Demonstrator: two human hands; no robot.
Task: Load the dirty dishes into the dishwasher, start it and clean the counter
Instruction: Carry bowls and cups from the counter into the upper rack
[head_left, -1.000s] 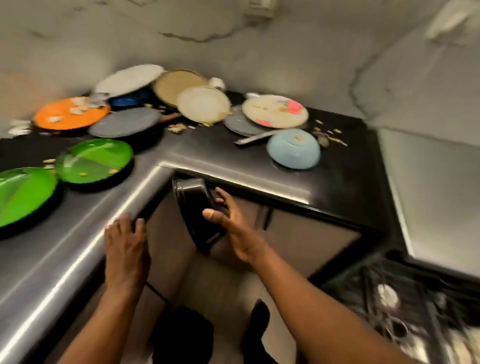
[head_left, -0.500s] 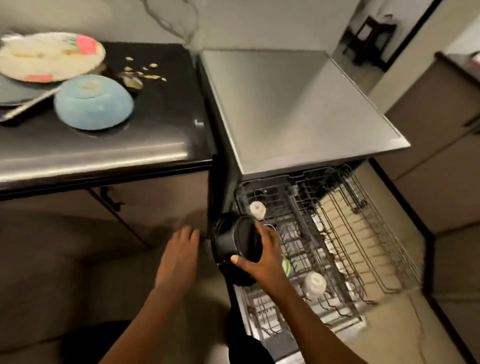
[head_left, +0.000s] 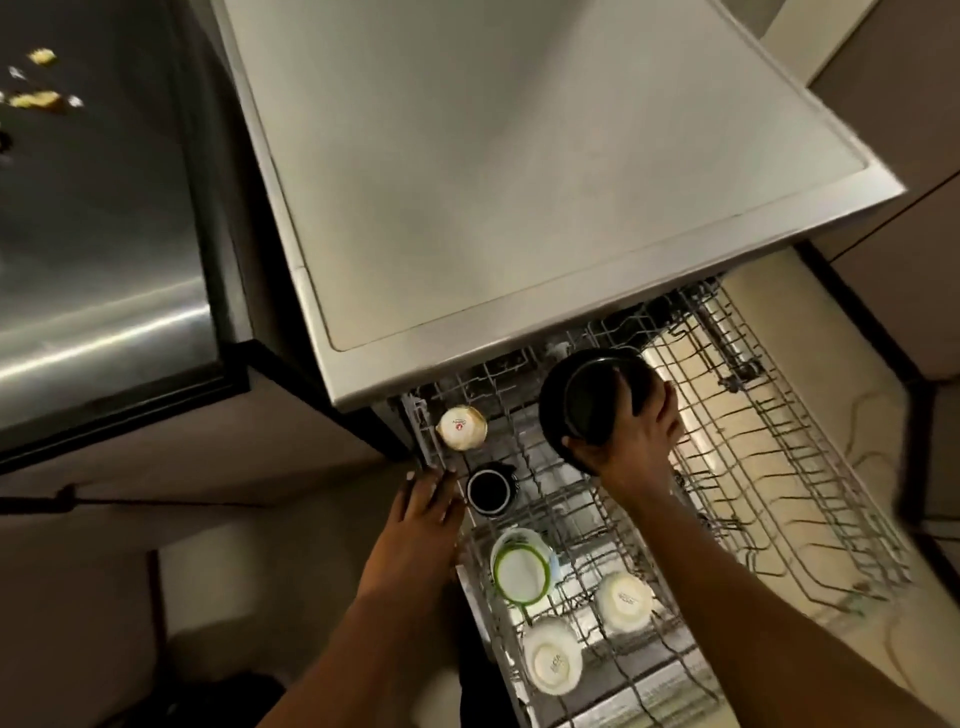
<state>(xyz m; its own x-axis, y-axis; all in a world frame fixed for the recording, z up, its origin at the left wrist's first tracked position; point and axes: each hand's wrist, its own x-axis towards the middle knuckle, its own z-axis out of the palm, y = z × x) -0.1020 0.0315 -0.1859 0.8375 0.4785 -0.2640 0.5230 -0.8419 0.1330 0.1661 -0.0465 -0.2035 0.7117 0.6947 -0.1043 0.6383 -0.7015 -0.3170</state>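
Dishes are already sitting in the pulled-out wire rack (head_left: 769, 467): two white bowls (head_left: 551, 662) nearest, a green-rimmed bowl (head_left: 521, 567) behind them, then a black mug (head_left: 488, 491) and a pale cup (head_left: 461, 427). Beside the mug, the left hand (head_left: 423, 512) is lying with straight, relaxed fingers at the rack's left edge. Farther back, the right hand (head_left: 641, 441) is gripping a black pan (head_left: 587, 402), tilted on edge, over the rack just before the dishwasher's grey top (head_left: 519, 171).

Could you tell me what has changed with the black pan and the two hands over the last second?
The right hand carried the black pan from below the counter edge to the dishwasher, and now holds it over the back of the pulled-out rack. The left hand left the counter edge and now rests at the rack's left rim. The right hand's grip on the pan is unchanged, and the cups in the rack have not moved.
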